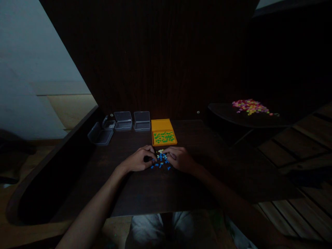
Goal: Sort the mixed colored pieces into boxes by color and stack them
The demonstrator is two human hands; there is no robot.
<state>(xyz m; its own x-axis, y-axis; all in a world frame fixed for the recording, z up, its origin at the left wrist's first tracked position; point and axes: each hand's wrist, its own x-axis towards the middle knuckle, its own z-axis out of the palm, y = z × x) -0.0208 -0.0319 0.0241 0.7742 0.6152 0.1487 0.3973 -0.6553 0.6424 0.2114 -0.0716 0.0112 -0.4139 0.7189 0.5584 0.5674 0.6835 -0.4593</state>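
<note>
A small heap of tiny blue and pale-yellow pieces (161,159) lies on the dark wooden table (145,193). My left hand (140,159) rests at the heap's left side, fingers curled in with the tips touching the pieces. My right hand (180,159) sits at the heap's right side, fingers bent the same way. What the fingertips pinch is too small and dim to make out. Just behind the heap stands an open orange box (163,132), its tray holding several green pieces (164,137).
Clear plastic boxes lie open at the back left: one (123,121), another (141,121), a third (101,136) near the table's raised left edge. A mound of mixed pink and yellow pieces (249,106) sits on a dark round surface at the right. The scene is very dim.
</note>
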